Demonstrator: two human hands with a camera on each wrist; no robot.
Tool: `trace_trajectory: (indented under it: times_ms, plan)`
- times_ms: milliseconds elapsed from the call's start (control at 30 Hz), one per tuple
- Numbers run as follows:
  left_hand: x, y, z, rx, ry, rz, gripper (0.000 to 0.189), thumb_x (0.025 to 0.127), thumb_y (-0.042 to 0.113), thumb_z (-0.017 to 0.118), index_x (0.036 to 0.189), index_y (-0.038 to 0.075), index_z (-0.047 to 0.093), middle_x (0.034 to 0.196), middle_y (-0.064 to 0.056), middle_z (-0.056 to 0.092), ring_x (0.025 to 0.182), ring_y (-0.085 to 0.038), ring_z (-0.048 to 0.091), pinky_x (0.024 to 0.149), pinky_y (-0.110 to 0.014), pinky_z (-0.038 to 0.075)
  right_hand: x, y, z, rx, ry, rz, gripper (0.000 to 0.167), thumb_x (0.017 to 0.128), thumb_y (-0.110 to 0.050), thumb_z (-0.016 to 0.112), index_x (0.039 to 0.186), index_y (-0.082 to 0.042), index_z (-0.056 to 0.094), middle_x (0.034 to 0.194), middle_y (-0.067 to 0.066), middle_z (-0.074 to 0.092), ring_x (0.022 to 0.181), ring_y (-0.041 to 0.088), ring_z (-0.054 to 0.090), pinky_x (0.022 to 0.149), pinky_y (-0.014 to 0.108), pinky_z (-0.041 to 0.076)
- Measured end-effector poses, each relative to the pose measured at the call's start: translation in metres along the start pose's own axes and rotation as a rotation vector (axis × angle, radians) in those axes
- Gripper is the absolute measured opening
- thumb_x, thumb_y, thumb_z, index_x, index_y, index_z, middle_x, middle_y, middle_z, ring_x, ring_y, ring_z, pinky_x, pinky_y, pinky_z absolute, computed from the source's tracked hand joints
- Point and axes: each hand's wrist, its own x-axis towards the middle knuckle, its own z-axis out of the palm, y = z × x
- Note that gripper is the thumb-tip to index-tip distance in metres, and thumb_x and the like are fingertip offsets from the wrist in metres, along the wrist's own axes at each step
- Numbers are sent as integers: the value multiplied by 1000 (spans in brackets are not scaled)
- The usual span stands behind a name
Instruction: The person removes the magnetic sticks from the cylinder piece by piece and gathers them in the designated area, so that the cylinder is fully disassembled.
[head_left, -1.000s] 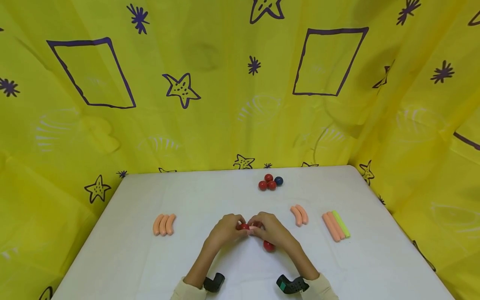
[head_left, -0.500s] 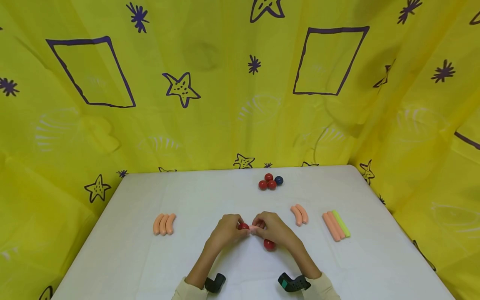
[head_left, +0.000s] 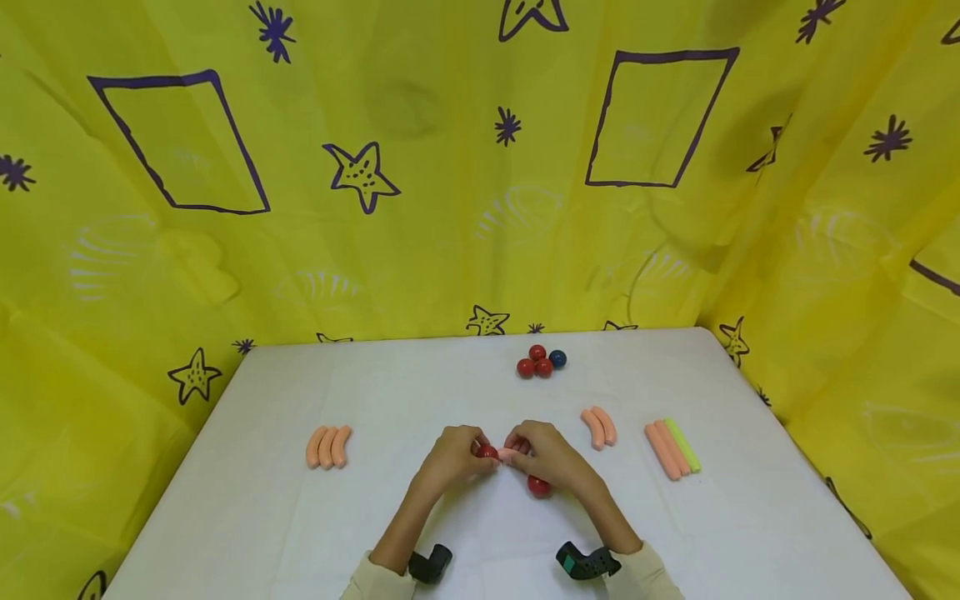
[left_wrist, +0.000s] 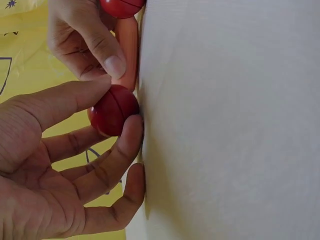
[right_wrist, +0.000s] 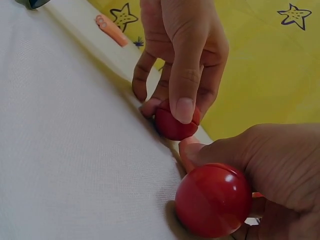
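My left hand (head_left: 455, 452) pinches a glossy red ball (left_wrist: 114, 111) with a seam line, thumb on one side and fingers on the other. A salmon-pink rod (left_wrist: 127, 52) meets that ball end-on, low over the white tabletop. My right hand (head_left: 546, 454) grips this rod between thumb and fingers, which cover part of it. At the rod's other end, beneath the right hand, sits a second red ball (right_wrist: 214, 200), close to the cloth. In the head view the right hand partly covers this second ball.
Several red balls (head_left: 526, 367) and a dark blue ball (head_left: 557, 359) cluster at the back. Three curved pink pieces (head_left: 327, 447) lie left, two more curved pieces (head_left: 598, 427) right. Farther right are straight pink rods (head_left: 664, 450) beside a lime-green rod (head_left: 682, 445). A yellow curtain (head_left: 435, 250) hangs behind.
The right hand has shifted slightly right, showing more of the pink rod between the hands. The left hand stays on its red ball, almost in place.
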Motion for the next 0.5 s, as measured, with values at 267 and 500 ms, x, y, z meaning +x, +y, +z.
trace_trajectory:
  times_ms: [267, 500]
  plan:
    - [2, -4, -7, -36, -61, -76, 22, 78, 18, 80, 90, 3, 69, 76, -2, 61, 68, -14, 53, 59, -25, 43, 0, 2, -3, -20, 19, 32, 11, 89, -21, 72, 90, -11, 69, 80, -6, 60, 74, 4, 54, 69, 20, 49]
    - [1, -3, -7, -25, -58, -99, 25, 79, 20, 80, 93, 2, 68, 76, -3, 59, 69, -15, 52, 59, -26, 43, -1, 1, -4, -10, 6, 43, 11, 90, -21, 71, 92, -10, 69, 81, -6, 61, 75, 4, 55, 69, 20, 49]
